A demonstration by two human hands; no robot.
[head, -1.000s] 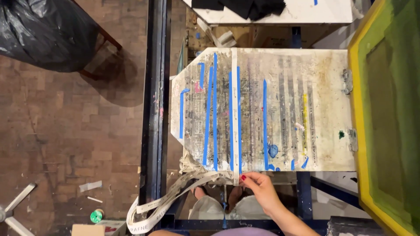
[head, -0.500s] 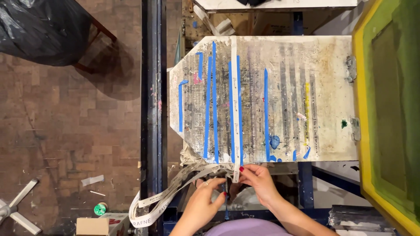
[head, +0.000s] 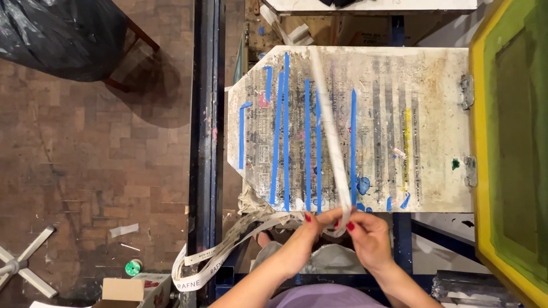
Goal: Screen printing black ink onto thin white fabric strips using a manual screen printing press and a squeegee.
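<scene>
Stained board (blue-taped): 2 hands pinch white ribbon.

Small tan cardboard box on the floor at lower left, white printed ribbon trailing beside it

Bare forearms, red-painted fingernails, and a lilac top.

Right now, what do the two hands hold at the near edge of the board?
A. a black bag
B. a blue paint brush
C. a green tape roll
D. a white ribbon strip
D: the left hand and right hand both pinch the white ribbon strip that runs across the board.
</scene>
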